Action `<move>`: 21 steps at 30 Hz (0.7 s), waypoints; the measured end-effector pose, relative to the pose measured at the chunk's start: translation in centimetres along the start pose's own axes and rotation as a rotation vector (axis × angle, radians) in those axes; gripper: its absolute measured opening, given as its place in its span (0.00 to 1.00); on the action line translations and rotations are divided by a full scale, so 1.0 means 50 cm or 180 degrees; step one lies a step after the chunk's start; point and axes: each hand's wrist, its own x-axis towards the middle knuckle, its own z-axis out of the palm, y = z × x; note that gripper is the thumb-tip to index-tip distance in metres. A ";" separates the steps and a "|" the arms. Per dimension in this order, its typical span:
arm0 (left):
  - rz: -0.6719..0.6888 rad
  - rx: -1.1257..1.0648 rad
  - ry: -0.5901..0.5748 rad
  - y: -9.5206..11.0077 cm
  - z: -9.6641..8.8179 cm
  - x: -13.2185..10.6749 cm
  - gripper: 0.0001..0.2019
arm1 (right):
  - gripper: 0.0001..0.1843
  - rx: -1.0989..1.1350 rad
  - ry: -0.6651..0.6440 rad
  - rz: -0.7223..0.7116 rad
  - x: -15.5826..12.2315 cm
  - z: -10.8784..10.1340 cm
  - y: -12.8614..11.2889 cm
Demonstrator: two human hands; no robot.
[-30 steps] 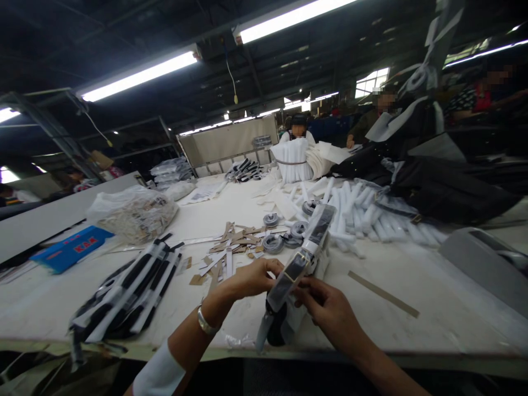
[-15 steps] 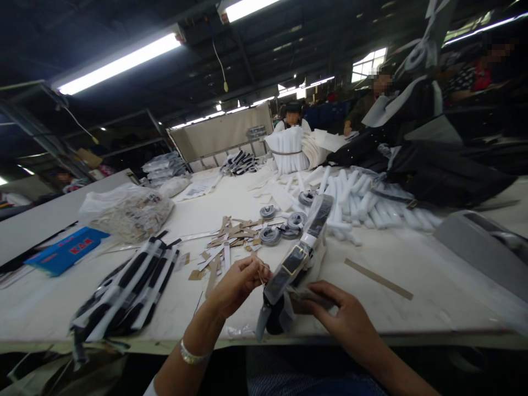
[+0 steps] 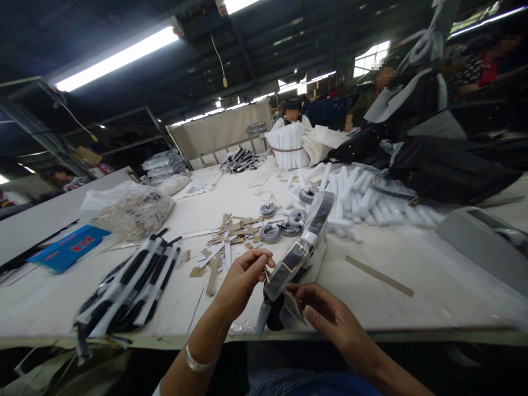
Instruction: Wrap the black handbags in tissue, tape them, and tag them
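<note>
Plastic-wrapped belt (image 3: pixel 317 223) with a gold-coloured buckle (image 3: pixel 297 256), slanting up and away from the middle of the near edge of the table (image 3: pixel 371 308), lower end close to that edge. Across the table's far right part, a heap of black material (image 3: pixel 454 170). In front of that heap, a loose pile of white rolls (image 3: pixel 363 192). Toward the left edge, a clear plastic bag (image 3: pixel 127 209) full of small pieces, hard to make out. At the near left corner, a stack of black-and-white straps (image 3: pixel 132 286). Near the far edge, an upright bundle of white rolls (image 3: pixel 287 146), bound by a dark band. Along the left edge, a blue box (image 3: pixel 68 247) with red lettering. Left of the belt, well back from the near edge, a scatter of card strips (image 3: pixel 237 231). Right hand (image 3: pixel 334 319) at the belt's lower right side, fingers bent, thumb apart from them, a thin flap (image 3: pixel 293 305) just beside the fingertips; impossible to tell whether gripped. Left hand (image 3: pixel 245 278) just beside the belt's left side, thumb and forefinger drawn close; impossible to tell whether pinching anything. Right of the belt, one brown strip (image 3: pixel 379 275). Beside the card strips, grey coils (image 3: pixel 270 234).
</note>
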 end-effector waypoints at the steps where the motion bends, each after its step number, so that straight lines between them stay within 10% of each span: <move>1: 0.0020 0.0011 0.0068 -0.002 0.004 0.000 0.12 | 0.20 0.0164 -0.0043 0.0024 0.001 0.003 0.003; 13: -0.0069 -0.0131 0.0334 -0.015 0.025 -0.008 0.13 | 0.27 -0.1123 0.0823 -0.0379 0.029 0.048 0.058; 21: 0.0080 -0.0174 0.0448 -0.014 0.025 -0.011 0.11 | 0.11 -0.1142 0.1042 -0.0442 0.017 0.026 0.056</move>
